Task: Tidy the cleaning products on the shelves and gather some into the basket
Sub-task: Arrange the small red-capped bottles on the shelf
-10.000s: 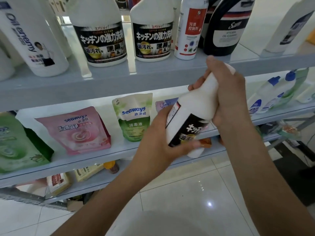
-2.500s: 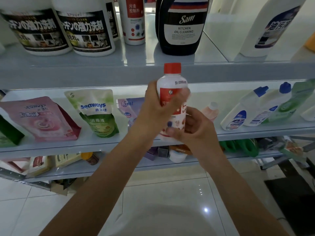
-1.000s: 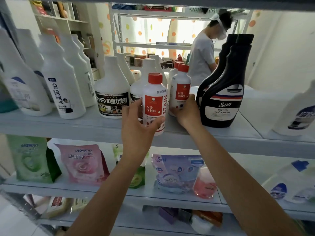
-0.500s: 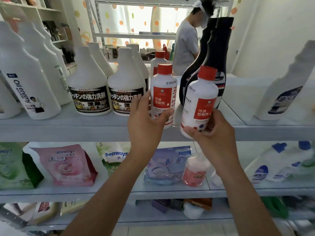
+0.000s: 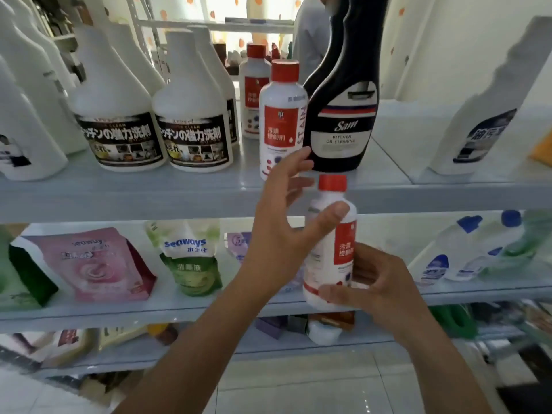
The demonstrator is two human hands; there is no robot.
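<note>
The left grip (image 5: 279,234) is spread open, thumb against the shoulder of a red-capped bottle (image 5: 343,249) held in front of the shelves (image 5: 149,201). The right grip (image 5: 379,282) wraps its base. Probably light, stiff, slick plastic; best held mid-body.

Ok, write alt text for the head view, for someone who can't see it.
A right hand grips a red-capped white bottle in front of shelves of cleaning products, while the left hand is open between it and a matching bottle standing on the upper shelf.
</note>
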